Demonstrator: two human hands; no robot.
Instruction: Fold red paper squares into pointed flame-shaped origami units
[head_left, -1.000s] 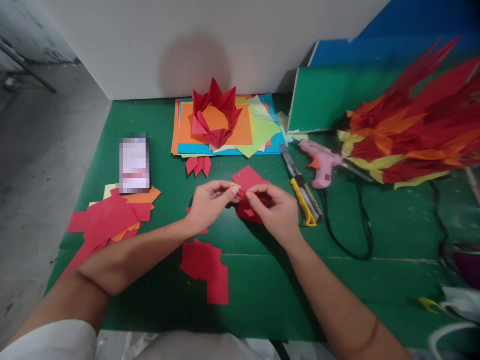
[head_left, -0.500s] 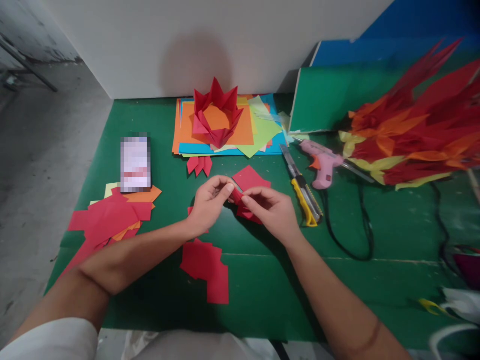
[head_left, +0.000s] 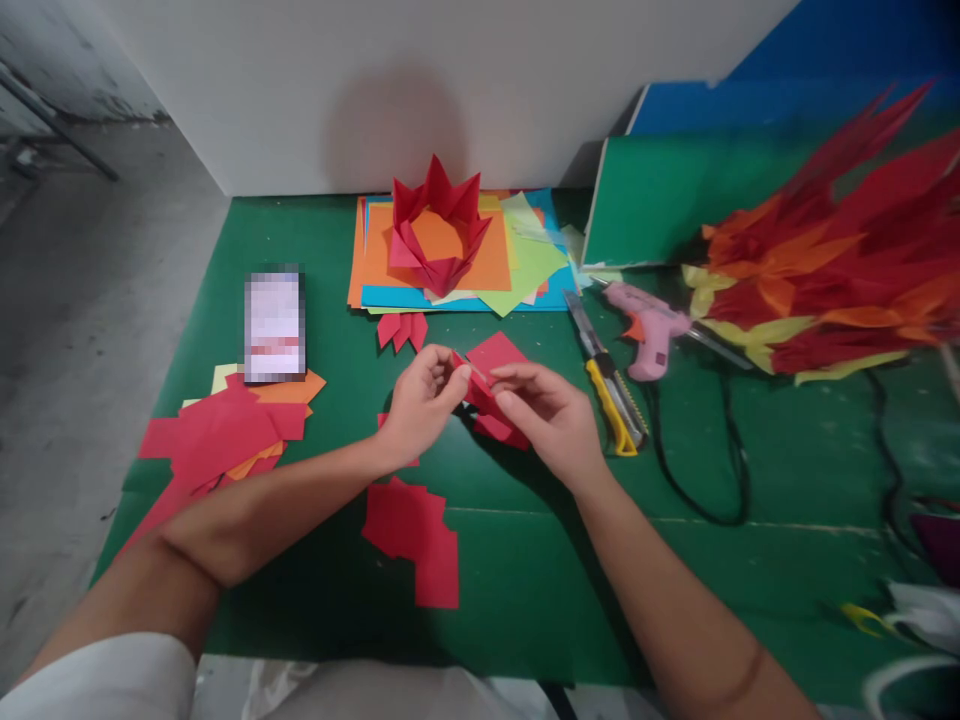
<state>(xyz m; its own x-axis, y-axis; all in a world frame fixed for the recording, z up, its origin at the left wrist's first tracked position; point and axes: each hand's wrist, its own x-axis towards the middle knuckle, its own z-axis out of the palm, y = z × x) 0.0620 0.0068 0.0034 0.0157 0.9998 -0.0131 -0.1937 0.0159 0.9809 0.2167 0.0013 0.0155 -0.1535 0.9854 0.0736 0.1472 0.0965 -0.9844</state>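
Observation:
Between my two hands is a small folded piece of red paper (head_left: 475,379), held above the table. My left hand (head_left: 426,402) pinches its left end between thumb and fingers. Thumb and fingertips of my right hand (head_left: 551,415) close on its right side. Under and behind it lie red paper squares (head_left: 496,349), partly covered by my hands. Nearer to me is a loose group of red squares (head_left: 411,530). Just beyond my left hand sit small folded red petals (head_left: 403,330). A pointed red paper ring (head_left: 436,262) stands on stacked coloured sheets (head_left: 371,262).
A phone (head_left: 274,325) lies at the left by red and orange paper scraps (head_left: 225,430). To the right are a yellow box cutter (head_left: 611,390) with its blade out, a pink glue gun (head_left: 649,330) with a black cord, and a flame-like paper piece (head_left: 840,250). A white wall (head_left: 285,90) rises behind.
The folded red paper has been opened out a little and tilted between my fingers. My right fingers have lifted slightly apart from their earlier pinch; my left hand stays nearly in place.

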